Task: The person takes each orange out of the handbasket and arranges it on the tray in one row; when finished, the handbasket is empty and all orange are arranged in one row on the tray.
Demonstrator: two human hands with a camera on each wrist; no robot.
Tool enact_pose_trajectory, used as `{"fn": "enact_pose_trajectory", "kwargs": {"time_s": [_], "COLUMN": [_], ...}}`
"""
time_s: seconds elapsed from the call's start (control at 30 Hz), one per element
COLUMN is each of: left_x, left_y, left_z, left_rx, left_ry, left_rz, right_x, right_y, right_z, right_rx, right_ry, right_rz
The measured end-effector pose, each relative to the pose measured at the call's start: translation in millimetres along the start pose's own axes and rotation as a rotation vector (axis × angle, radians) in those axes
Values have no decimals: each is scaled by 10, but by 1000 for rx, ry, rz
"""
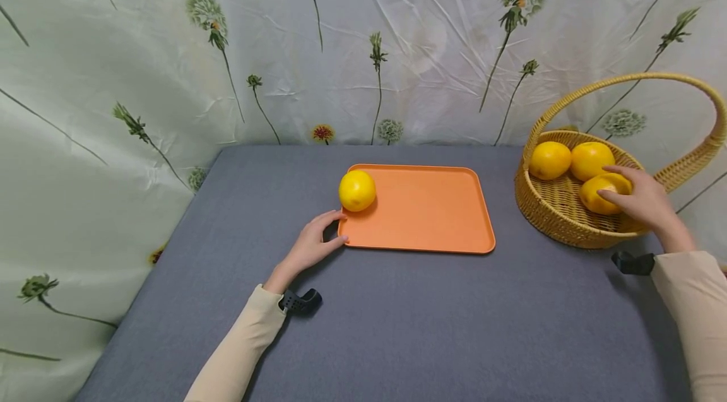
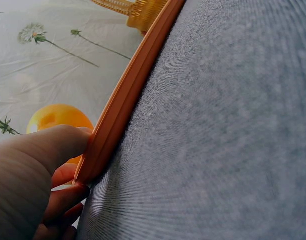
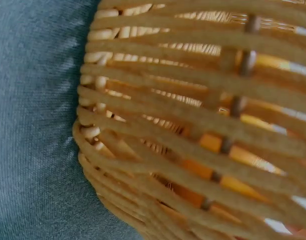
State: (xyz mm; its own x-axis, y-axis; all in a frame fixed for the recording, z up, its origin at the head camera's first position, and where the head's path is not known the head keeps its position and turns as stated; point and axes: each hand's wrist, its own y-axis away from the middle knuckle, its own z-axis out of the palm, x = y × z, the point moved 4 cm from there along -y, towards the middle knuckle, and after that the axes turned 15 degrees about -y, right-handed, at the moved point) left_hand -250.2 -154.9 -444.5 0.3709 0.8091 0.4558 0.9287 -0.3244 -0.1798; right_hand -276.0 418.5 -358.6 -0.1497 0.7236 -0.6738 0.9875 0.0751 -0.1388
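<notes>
My left hand (image 1: 309, 245) holds the left end of an orange rectangular tray (image 1: 423, 212), its thumb at the near corner. The left wrist view shows the thumb on the tray's rim (image 2: 115, 112) with other fingers behind it. An orange (image 1: 357, 190) sits on the tray's far left part, just beyond those fingers. At the far right, my right hand (image 1: 647, 199) reaches into a wicker basket (image 1: 536, 212) and grips an orange (image 1: 597, 194) from above, thumb and fingers around it. The basket's woven wall (image 3: 157, 110) hides most of that hand in the right wrist view.
Two more oranges, one at the left (image 1: 549, 160) and one at the back (image 1: 592, 160), lie in the basket. Its tall arched handle (image 1: 630, 79) rises over them. Grey cloth (image 1: 397, 326) covers the table, and a flowered curtain (image 1: 341, 74) hangs behind.
</notes>
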Motion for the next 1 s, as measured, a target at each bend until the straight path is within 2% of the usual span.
{"fn": "enact_pose_trajectory", "kwargs": {"time_s": [0.17, 0.33, 0.47, 0.63, 0.83, 1.0], "left_x": [3, 3, -4, -8, -6, -5], "left_y": [-1, -1, 1, 1, -3, -4], "left_z": [-8, -9, 0, 8, 12, 16], "left_rx": [6, 10, 8, 10, 7, 5], "left_ry": [1, 1, -1, -1, -5, -8], "left_rz": [3, 5, 5, 4, 5, 4], "right_x": [9, 28, 9, -21, -18, -29], "right_y": [-14, -31, -41, -22, -23, -26], "right_z": [37, 108, 153, 189, 249, 255], "right_rx": [-25, -88, -87, -65, -138, -145], "right_ry": [71, 124, 150, 127, 190, 224], "right_rz": [-58, -65, -83, -95, -65, -105]}}
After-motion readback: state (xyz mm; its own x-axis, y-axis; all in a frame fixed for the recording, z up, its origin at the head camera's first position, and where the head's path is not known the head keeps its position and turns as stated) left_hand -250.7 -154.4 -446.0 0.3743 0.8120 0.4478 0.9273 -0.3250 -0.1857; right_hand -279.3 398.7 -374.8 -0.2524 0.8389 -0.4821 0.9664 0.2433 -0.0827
